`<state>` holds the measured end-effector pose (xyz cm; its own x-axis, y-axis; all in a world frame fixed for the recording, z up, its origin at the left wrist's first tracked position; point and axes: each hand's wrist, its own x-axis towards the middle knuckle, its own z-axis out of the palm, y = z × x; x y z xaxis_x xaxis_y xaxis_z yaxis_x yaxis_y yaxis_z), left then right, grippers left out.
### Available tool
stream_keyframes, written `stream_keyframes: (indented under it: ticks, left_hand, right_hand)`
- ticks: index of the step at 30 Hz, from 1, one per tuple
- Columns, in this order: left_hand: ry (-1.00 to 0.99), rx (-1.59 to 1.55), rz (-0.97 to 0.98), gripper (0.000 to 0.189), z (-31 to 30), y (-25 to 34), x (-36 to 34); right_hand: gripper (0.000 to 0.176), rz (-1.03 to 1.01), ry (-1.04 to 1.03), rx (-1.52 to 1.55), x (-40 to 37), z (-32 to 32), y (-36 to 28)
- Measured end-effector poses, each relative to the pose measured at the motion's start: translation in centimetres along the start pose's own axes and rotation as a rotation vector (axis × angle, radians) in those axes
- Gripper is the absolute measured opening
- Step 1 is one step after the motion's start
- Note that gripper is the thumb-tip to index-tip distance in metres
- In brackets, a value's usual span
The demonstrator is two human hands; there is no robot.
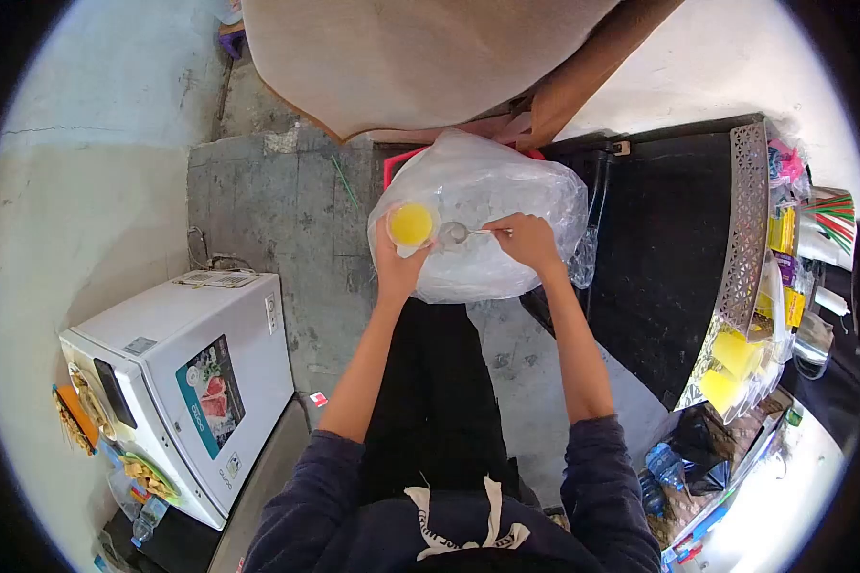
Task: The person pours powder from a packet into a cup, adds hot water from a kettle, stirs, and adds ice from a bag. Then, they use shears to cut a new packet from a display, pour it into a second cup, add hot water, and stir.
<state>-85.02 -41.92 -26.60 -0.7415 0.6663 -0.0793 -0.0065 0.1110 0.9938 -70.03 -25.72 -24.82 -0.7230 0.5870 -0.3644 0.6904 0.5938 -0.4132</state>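
My left hand [397, 269] is closed around a clear cup [411, 225] of yellow liquid, held over the left side of a large clear plastic bag [492, 181]. A metal spoon [455, 233] with a round bowl is gripped by its handle in my right hand [527, 241]. Its bowl points left and lies close beside the cup, over the bag. Whitish contents show faintly through the plastic. Along the bag's far edge a bit of red container [397, 164] shows; the bag covers the rest.
On the left stands a white chest freezer [201, 382] with bottles and food packs on top. To the right, a black table [655, 258] has a perforated metal edge, with yellow-filled cups [734, 353] and straws [834, 215] beyond. A beige-topped piece of furniture [420, 57] stands ahead.
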Motion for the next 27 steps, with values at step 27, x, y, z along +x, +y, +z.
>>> stream_keyframes:
  ticks: [27]
  left_hand:
    - [-0.027, -0.139, -0.026, 0.065, 1.2, 1.5, 0.4]
  right_hand:
    - [0.022, 0.101, 0.218, -0.255, -0.7, 1.0, 0.4]
